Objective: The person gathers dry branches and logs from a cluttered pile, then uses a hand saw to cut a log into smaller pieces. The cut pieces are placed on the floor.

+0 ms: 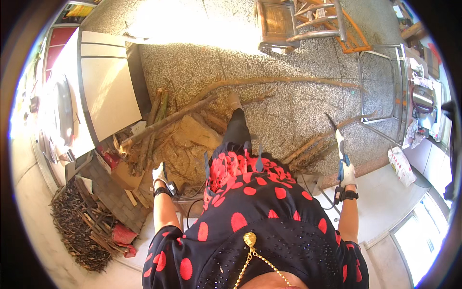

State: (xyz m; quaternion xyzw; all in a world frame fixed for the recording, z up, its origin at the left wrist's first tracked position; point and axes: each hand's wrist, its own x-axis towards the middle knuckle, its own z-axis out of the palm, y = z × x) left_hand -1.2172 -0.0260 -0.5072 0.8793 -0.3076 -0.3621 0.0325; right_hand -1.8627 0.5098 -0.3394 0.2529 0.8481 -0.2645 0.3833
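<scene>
My left hand [160, 174], in a white and blue work glove, is low at left beside the branches and roots. Nothing shows in it, but its finger positions are unclear. My gloved right hand [347, 172] is closed on the handle of a cutting tool [339, 141] with a light handle and a narrow, dark, curved blade, pointing away from me. Its exact kind is unclear. A thick cut branch [169, 121] slants across other sticks at left. One long bent branch [274, 80] lies across the floor. More branches [306, 146] lie left of the tool.
A foot in a dark trouser leg [237, 124] stands among the branches. A white cabinet [106, 86] is at left, above a pile of twigs and split wood [81, 224]. Wooden chairs [321, 34] stand at the top, a metal-framed table [402, 94] at right. A white bag [401, 165] lies near it.
</scene>
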